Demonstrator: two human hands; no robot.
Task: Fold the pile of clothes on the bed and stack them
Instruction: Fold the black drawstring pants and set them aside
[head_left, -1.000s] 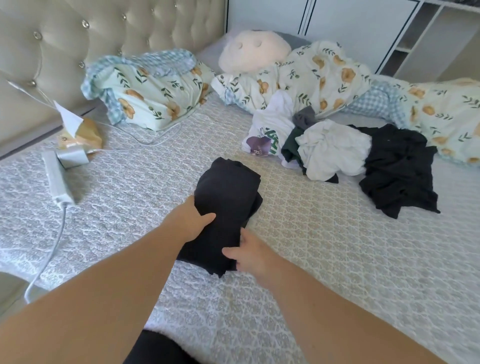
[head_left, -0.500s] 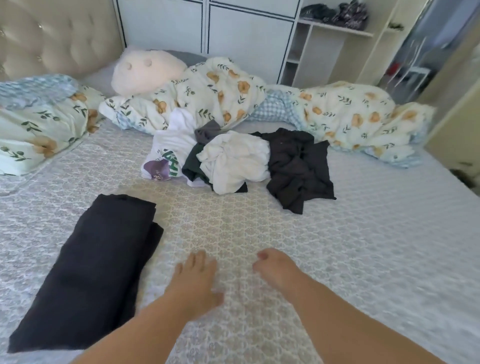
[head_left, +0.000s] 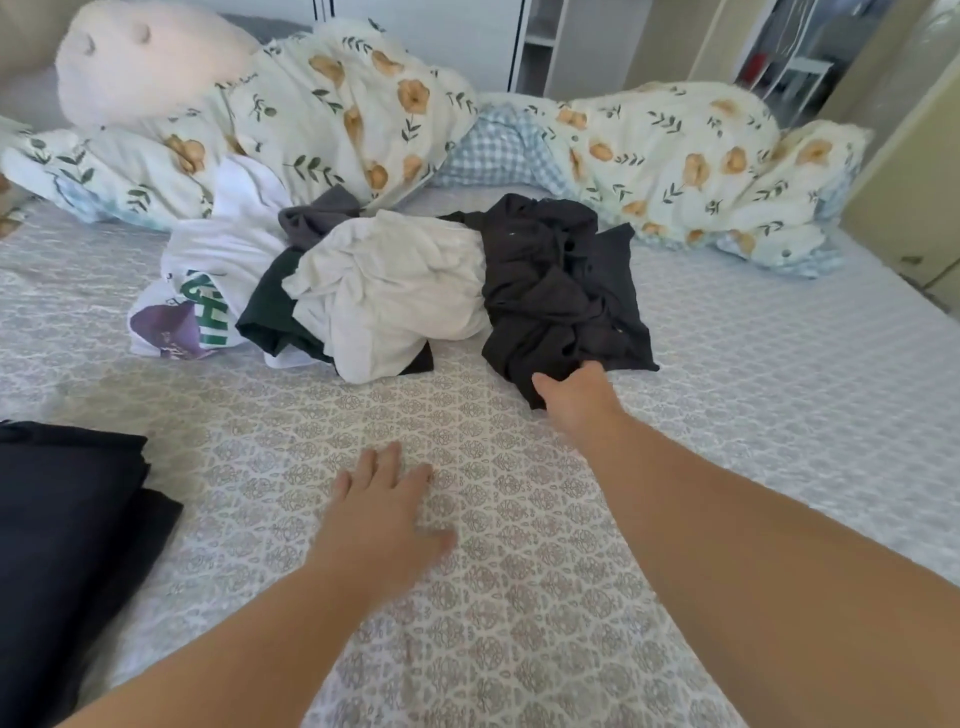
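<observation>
A folded black garment (head_left: 67, 519) lies flat at the left edge of the bed (head_left: 779, 395). Further back sits the unfolded pile: a white T-shirt with green print (head_left: 208, 275), a dark green piece (head_left: 270, 312), a grey piece (head_left: 317, 218), a crumpled white garment (head_left: 395, 291) and a crumpled black garment (head_left: 561, 280). My right hand (head_left: 576, 402) grips the near edge of that black garment, its fingertips hidden in the cloth. My left hand (head_left: 384, 499) lies spread on the bedcover, holding nothing.
A rumpled floral duvet (head_left: 675, 156) runs along the far side of the bed, with a pale plush pillow (head_left: 140, 62) at the back left. White wardrobe doors and open shelves (head_left: 540, 47) stand behind. Patterned bedcover stretches to the right.
Both hands let go of the folded black garment, now lying at the left. My right hand reached forward to the crumpled black garment, and my view swung right toward the pile.
</observation>
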